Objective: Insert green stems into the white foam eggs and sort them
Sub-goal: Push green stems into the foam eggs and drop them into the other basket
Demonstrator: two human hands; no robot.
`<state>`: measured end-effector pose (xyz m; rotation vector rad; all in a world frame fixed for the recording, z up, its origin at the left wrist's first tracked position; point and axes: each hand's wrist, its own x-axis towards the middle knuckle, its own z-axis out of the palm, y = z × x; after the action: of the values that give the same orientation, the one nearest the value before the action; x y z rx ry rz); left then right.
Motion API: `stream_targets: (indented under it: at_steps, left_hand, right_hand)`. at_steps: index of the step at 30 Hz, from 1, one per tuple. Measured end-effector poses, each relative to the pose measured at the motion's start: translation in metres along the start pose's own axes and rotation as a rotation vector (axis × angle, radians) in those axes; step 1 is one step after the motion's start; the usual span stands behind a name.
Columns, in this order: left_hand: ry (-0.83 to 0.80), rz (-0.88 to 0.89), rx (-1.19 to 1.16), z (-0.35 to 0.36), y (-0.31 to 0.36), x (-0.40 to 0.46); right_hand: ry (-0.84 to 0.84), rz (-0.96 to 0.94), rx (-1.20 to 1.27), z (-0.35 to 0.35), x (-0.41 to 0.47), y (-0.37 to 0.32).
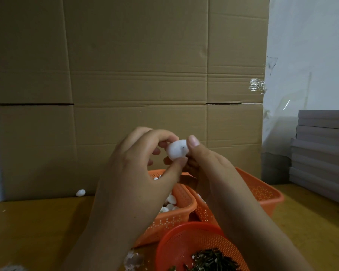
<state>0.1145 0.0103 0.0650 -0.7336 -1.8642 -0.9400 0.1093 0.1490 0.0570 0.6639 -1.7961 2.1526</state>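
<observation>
Both my hands, left hand [143, 163] and right hand [202, 163], pinch one foam egg [177, 149], no stem seated yet; many eggs [170, 204] in the basket [176, 222] remain.

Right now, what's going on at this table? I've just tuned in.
A person holds one white foam egg up in front of a cardboard wall, pinched between the left hand and the right hand. A small dark spot shows on the egg; no stem is visible at it. Below, an orange basket holds more eggs, a second orange basket sits beside it, and a round red basket holds green stems. One stray egg lies on the table by the cardboard.
</observation>
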Motion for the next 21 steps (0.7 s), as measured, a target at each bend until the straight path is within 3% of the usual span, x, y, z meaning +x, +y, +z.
stream_targets:
  at_steps: [8, 15, 21]
  left_hand:
    - [0.003, 0.003, -0.057, -0.002, -0.002, 0.001]
    - [0.028, -0.031, -0.039, -0.003, 0.0, -0.001]
    - [-0.034, -0.047, -0.043, -0.002, -0.003, -0.001]
  right_hand:
    - [-0.12, 0.192, 0.234, 0.001, 0.001, -0.003]
    - [-0.001, 0.086, 0.033, 0.001, -0.011, -0.003]
    - [-0.185, 0.069, -0.123, 0.0, -0.014, -0.01]
